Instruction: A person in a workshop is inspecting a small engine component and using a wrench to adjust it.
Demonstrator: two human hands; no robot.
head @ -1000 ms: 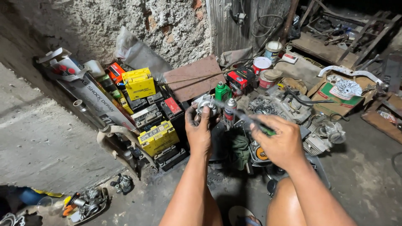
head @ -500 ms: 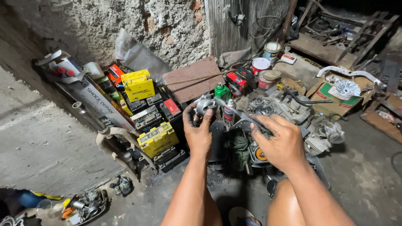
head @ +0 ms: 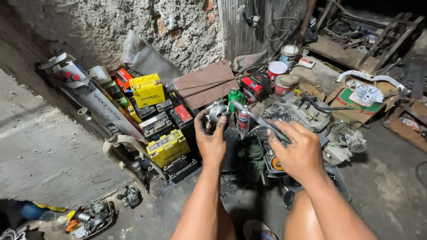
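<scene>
Vs half a sec ago: barely any change, both hands in the same spot. Your left hand (head: 212, 141) pinches a small grey metal part (head: 218, 111), fingers curled round it. Your right hand (head: 299, 151) is closed on a flat metal tool (head: 254, 118), tip at the part, above the engine (head: 307, 116) on the floor (head: 391, 186).

Yellow boxes (head: 147, 90) and (head: 168, 147) at nine o'clock; red-black carton (head: 254, 84) at twelve; brown cardboard box (head: 351, 104) at two.

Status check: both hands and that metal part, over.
Left hand grips small metal part. Right hand holds a thin tool to it. Engine and spray can close behind.
</scene>
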